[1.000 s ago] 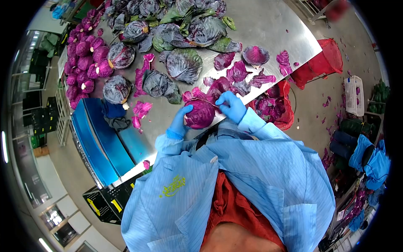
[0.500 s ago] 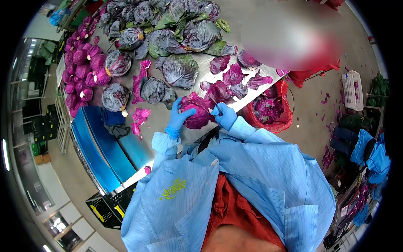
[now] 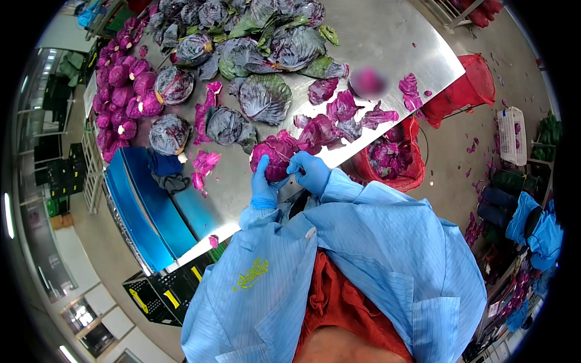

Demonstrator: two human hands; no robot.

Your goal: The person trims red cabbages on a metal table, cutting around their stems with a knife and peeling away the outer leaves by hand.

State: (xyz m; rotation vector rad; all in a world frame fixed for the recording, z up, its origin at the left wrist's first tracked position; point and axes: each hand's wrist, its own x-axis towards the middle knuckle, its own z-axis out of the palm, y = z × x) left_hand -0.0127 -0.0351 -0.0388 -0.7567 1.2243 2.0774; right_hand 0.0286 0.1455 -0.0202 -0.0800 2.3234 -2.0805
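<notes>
In the head view, held a red cabbage (image 3: 272, 156) at the near edge of the steel table (image 3: 387, 30), clasped by the gloved left hand (image 3: 264, 185). Had the gloved right hand (image 3: 311, 174) curled at its right side; could not tell whether pinched on anything. Saw a red mesh bag (image 3: 417, 168) below the table's right edge, filled with loose purple leaves. Could not see into a second red bag (image 3: 460, 88) beyond. Glimpsed purple pieces in a white basket (image 3: 510, 142) farther right. Could not make out any contents of the black crates (image 3: 154, 296) below left.
</notes>
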